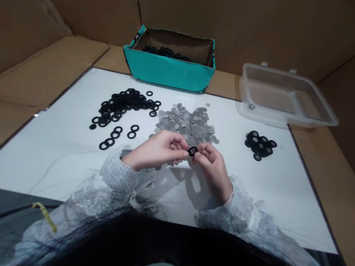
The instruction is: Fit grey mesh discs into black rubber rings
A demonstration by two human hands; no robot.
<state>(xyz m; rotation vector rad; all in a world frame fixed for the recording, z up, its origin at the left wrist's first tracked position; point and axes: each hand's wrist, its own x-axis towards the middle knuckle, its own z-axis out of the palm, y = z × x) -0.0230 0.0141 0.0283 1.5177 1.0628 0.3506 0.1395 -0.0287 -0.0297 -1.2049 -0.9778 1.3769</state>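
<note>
Between my two hands a black ring (192, 151) is held up, pinched at both sides. My left hand (164, 148) grips its left edge between thumb and fingers, and my right hand (210, 162) grips its right edge. Whether a disc sits inside the ring is too small to tell. Just beyond my fingers lies a spread heap of grey discs (186, 121). Farther left is a pile of loose black rings (123, 104), with several single rings (111, 140) nearer to me. On the right, a small stack of black rings with grey centres (260, 144) rests on the white board.
A teal open box (170, 73) with black rings inside stands at the back. At the back right is a clear plastic container (286, 113) with one small ring in it. Cardboard walls (250, 24) surround the white board (79, 170). A black cable (5, 215) with a yellow tie runs at lower left.
</note>
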